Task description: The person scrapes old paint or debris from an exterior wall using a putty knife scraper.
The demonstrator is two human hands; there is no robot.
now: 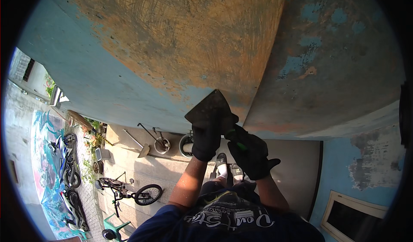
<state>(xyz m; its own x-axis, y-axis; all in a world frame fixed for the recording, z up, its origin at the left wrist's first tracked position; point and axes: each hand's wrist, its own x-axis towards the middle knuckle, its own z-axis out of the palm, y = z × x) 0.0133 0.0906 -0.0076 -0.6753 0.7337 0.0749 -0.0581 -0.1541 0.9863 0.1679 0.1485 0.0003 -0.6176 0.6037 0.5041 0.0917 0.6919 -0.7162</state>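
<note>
In the head view, a wide-bladed scraper (211,104) with a green handle lies against the lower part of a painted wall (180,48). My right hand (250,153), in a black glove, is closed around the green handle. My left hand (206,142), also black-gloved, is up at the dark blade; its fingers blend into the blade, so how it grips is hard to see. Above the blade the wall shows a large scratched, ochre-brown area bordered by blue paint. Right of the corner, another wall face (322,64) has patchy blue and grey-brown paint.
My feet in sandals (222,159) stand on something dark, partly hidden. Below are a bucket (162,145), a dark tub (186,146), a long-handled dustpan (144,151), a bicycle (124,190), a green plastic chair (116,227) and parked motorcycles (69,164). A framed window (351,209) is lower right.
</note>
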